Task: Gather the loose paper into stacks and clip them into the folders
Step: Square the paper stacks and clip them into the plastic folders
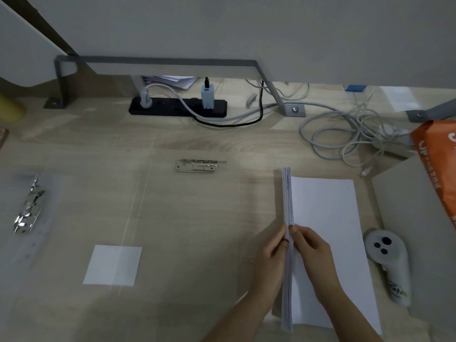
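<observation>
A stack of white paper (287,201) stands on its long edge on the desk, right of centre. My left hand (272,255) holds its left face and my right hand (312,253) holds its right face, fingers pinching the top edge. A single white sheet (328,218) lies flat under and to the right of the stack. A transparent folder lies open across the desk, its metal clip (201,165) at the middle back. A second transparent folder with a metal clip (28,208) lies at the far left. A small white paper (113,264) lies left of centre.
A white hand controller (391,262) lies right of the sheet. A cardboard piece (419,230) and an orange bag (438,164) sit at the right edge. A black power strip (177,107), tangled grey cables (345,134) and a grey metal stand (158,60) line the back.
</observation>
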The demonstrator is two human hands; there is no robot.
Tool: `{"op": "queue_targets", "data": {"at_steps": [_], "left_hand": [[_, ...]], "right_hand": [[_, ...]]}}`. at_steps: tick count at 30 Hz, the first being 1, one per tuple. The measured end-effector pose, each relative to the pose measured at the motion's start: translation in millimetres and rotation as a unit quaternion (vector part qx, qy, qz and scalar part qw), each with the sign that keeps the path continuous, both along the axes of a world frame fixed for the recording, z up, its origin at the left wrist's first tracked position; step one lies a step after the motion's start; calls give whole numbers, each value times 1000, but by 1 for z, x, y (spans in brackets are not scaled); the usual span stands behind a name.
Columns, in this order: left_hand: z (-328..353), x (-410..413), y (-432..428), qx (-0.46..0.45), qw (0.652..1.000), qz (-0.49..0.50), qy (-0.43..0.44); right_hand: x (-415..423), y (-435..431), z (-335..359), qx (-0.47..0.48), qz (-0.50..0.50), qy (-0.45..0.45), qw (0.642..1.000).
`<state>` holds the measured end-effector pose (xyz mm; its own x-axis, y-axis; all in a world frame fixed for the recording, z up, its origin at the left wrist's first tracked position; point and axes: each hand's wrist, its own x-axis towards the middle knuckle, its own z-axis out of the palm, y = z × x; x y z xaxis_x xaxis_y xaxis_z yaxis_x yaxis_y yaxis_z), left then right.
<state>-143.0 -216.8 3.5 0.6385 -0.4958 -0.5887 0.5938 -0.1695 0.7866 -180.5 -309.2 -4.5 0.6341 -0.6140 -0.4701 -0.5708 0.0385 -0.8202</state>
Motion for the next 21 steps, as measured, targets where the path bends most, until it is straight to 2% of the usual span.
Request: {"op": "queue_targets", "data": {"at_steps": [15, 21], "left_hand": [[4, 1, -1, -1, 1000, 5, 0], [2, 0, -1, 29, 1000, 6, 6]], "right_hand": [[0, 1, 0, -7, 7, 15, 1000], [1, 2, -1, -47, -4, 11, 999]]}}
